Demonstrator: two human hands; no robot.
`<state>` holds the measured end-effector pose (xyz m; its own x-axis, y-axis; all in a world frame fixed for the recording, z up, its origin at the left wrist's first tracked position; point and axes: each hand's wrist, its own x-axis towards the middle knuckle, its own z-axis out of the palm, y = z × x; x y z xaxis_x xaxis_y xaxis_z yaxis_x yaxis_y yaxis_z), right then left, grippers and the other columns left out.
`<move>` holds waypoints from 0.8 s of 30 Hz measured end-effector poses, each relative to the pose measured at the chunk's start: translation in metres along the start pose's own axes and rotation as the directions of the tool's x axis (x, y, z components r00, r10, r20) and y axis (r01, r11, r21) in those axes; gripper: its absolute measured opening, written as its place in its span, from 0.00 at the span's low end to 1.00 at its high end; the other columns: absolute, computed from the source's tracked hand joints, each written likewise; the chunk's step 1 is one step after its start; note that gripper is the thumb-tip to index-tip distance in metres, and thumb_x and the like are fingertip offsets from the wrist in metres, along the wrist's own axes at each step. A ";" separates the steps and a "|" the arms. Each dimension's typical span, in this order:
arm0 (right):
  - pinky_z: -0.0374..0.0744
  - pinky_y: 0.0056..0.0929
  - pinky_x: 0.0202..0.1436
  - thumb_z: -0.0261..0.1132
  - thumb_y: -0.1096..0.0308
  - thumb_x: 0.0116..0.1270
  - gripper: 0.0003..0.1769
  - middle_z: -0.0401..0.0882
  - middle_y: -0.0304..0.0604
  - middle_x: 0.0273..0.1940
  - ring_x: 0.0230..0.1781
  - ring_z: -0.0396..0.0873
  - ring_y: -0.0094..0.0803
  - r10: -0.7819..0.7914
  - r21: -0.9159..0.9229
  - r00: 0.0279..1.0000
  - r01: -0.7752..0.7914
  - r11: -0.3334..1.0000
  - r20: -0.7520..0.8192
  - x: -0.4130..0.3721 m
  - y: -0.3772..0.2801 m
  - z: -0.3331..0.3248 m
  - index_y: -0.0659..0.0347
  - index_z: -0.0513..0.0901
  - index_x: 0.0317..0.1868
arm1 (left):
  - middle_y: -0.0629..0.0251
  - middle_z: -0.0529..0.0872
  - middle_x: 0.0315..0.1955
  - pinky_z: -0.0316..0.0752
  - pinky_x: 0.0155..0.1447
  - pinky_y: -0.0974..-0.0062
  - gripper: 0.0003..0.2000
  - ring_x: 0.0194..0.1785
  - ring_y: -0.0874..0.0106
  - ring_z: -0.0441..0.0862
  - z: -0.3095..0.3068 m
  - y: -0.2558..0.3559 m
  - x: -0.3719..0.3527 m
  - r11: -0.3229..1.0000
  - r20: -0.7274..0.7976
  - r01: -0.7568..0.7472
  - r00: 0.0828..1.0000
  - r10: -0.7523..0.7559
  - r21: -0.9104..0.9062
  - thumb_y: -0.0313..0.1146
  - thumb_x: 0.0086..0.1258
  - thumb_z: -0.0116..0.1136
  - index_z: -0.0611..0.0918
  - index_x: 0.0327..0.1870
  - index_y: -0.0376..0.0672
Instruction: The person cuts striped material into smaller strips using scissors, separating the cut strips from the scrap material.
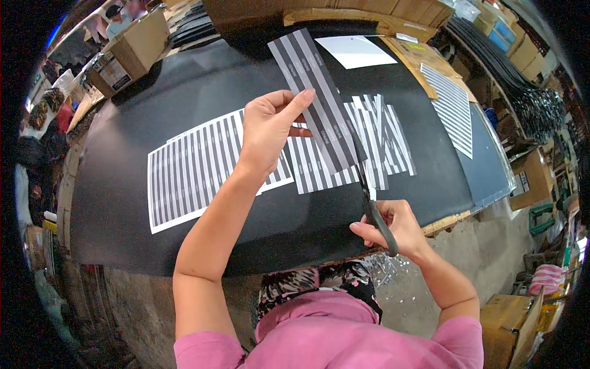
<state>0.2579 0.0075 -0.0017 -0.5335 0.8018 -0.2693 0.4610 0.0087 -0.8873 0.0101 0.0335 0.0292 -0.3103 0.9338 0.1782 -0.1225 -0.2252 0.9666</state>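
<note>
My left hand [270,126] pinches a long grey-and-white striped label strip [316,92] and holds it up above the black table [203,86]. My right hand [393,224] grips dark scissors [369,200], whose blades meet the strip's lower end. Beneath the strip lies a pile of cut striped strips [369,138]. A large uncut striped sheet [196,169] lies flat to the left, partly under my left wrist.
A white sheet [355,51] and another striped sheet [453,107] lie at the table's far right. Cardboard boxes [132,46] stand at the far left, more boxes [513,307] on the floor right. Paper scraps [387,267] litter the floor by my legs.
</note>
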 end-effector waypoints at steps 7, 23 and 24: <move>0.70 0.21 0.22 0.74 0.53 0.49 0.22 0.75 0.37 0.15 0.18 0.70 0.18 -0.009 -0.001 1.000 0.009 1.000 -0.008 0.002 0.002 0.002 0.66 0.80 0.19 | 0.66 0.84 0.27 0.77 0.28 0.82 0.11 0.25 0.80 0.80 0.002 0.000 -0.001 1.000 -0.007 0.002 1.000 -0.002 0.005 0.37 0.64 0.62 0.82 0.34 0.37; 0.71 0.21 0.23 0.73 0.52 0.49 0.22 0.76 0.38 0.17 0.19 0.72 0.19 0.025 0.028 1.000 -0.025 0.999 0.005 0.003 0.001 0.002 0.66 0.80 0.21 | 0.65 0.84 0.27 0.78 0.28 0.81 0.11 0.26 0.79 0.81 0.004 -0.001 -0.003 1.000 0.015 -0.012 1.000 0.012 -0.003 0.38 0.64 0.61 0.82 0.33 0.37; 0.71 0.21 0.23 0.73 0.52 0.49 0.22 0.76 0.38 0.17 0.19 0.72 0.19 0.027 0.024 1.000 -0.028 0.999 0.009 0.003 0.001 0.002 0.66 0.80 0.21 | 0.65 0.84 0.27 0.78 0.28 0.81 0.11 0.26 0.79 0.81 0.004 -0.001 -0.003 1.000 0.018 -0.019 1.000 0.019 -0.005 0.38 0.64 0.61 0.82 0.33 0.37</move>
<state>0.2553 0.0092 -0.0041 -0.5271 0.7962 -0.2970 0.4582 -0.0280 -0.8884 0.0150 0.0320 0.0286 -0.2955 0.9343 0.1995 -0.1211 -0.2438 0.9622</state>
